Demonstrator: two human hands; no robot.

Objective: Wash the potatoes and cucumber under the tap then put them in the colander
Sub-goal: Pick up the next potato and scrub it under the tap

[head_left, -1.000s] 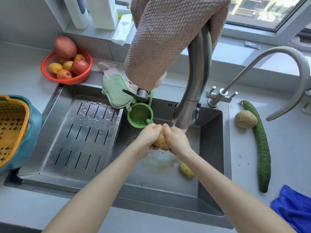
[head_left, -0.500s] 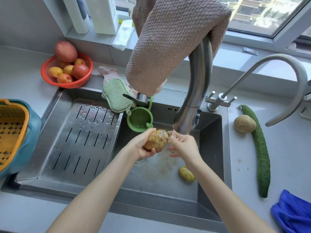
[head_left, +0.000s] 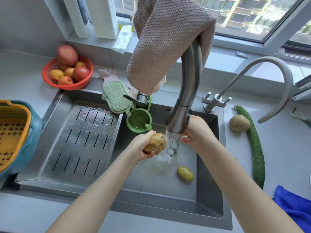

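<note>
My left hand (head_left: 143, 145) grips a wet yellow potato (head_left: 156, 142) just left of the water running from the tap (head_left: 183, 111). To the right of the spout my right hand (head_left: 196, 133) is raised, its fingers partly hidden behind the spout head and holding nothing that I can see. A small potato (head_left: 185, 173) lies on the sink floor (head_left: 168, 190). Another potato (head_left: 239, 123) and a long cucumber (head_left: 255, 148) lie on the counter right of the sink. The yellow colander (head_left: 11, 133) sits in a teal bowl at the far left.
A slotted steel drain tray (head_left: 79, 143) covers the sink's left half. A green strainer cup (head_left: 138, 121) and green sponge (head_left: 116, 96) hang at the back rim. A brown cloth (head_left: 166, 42) drapes over the tap. A red fruit basket (head_left: 67, 71), a second faucet (head_left: 269, 81) and a blue cloth (head_left: 294, 207) are nearby.
Both hands rubbed the potato together a second ago. Now the left hand alone holds it beside the stream, and the right hand has moved away to the right of the spout.
</note>
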